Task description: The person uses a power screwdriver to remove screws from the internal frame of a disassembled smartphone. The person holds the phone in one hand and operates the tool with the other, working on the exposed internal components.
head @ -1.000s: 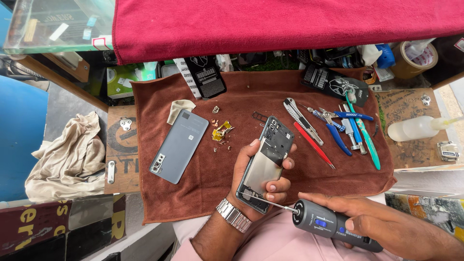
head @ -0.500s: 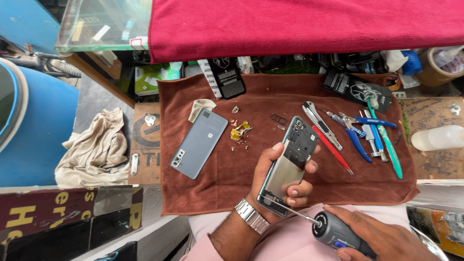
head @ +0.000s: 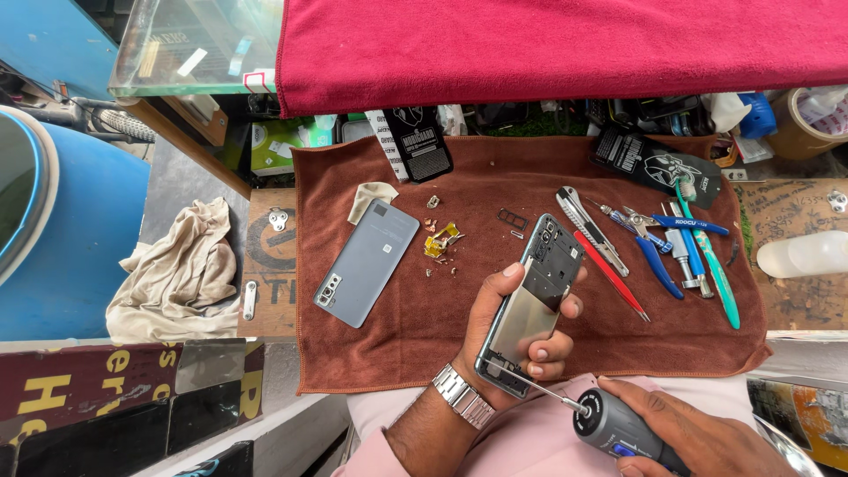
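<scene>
My left hand grips an opened phone with its back off and the inner frame showing, held over the brown cloth. In my right hand is a dark electric screwdriver, whose thin bit touches the phone's lower end. The grey back cover lies on the cloth to the left. Small screws and gold bits lie between the cover and the phone.
Right of the phone lie a red-handled tool, tweezers, blue pliers and a green toothbrush. A beige rag sits left of the cloth by a blue barrel. A red cloth covers the shelf behind.
The view has shifted, so everything sits further right in the frame. Both hands keep their grip, with the screwdriver bit still at the phone's lower end.
</scene>
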